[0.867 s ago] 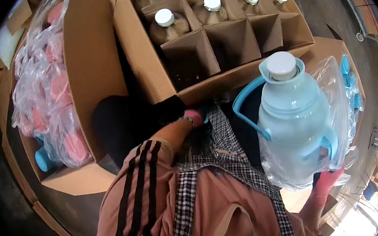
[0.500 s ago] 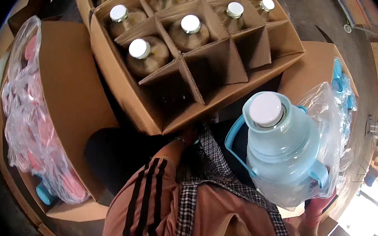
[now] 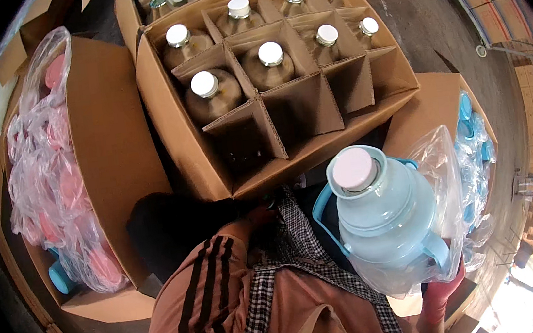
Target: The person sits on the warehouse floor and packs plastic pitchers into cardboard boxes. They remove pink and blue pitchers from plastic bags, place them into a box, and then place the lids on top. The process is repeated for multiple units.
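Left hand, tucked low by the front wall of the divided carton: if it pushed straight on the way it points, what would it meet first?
The left hand points up-frame toward the divided carton. It would most likely meet that carton's front wall first, below the empty front cells. Depth is unclear here, and the hand is partly in shadow.

A divided cardboard box (image 3: 177, 130) of white-capped jars (image 3: 209, 94) sits at twelve o'clock; a carton (image 3: 111, 131) with bagged pink lids (image 3: 52, 191) lies at nine.
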A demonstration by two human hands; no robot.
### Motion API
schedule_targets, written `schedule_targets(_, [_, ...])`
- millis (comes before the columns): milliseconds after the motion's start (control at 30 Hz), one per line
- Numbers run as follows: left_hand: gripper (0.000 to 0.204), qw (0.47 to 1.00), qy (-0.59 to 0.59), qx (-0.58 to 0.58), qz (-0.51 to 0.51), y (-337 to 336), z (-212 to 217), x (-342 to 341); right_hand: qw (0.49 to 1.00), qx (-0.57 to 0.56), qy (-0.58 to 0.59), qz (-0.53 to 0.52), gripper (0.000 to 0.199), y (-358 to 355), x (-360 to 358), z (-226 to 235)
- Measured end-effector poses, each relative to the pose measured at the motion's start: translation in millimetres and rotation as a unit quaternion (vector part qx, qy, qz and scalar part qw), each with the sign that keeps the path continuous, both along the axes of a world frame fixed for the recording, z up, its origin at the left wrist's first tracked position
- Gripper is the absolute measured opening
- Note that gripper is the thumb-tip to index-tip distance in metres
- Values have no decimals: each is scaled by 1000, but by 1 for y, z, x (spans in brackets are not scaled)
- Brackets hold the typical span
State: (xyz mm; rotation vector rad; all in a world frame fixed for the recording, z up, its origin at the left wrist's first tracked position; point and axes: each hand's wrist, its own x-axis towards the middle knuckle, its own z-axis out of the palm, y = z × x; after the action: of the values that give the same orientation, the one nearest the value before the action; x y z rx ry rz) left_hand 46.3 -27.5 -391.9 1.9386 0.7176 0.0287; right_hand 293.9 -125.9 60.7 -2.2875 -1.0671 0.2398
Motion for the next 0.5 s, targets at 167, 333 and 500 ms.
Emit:
schedule_targets(167, [34,992,48,88,-69,2,-50,-13,999,33,6,-34,34,12,-4,-3])
schedule_targets(333, [36,994,46,66,-68,9,-56,-2,998,7,-26,-53,28,22,-9,1])
schedule_targets(500, [39,997,78,-11,-23,14,-75,16,993,33,38,-107,39,23,-10,-2])
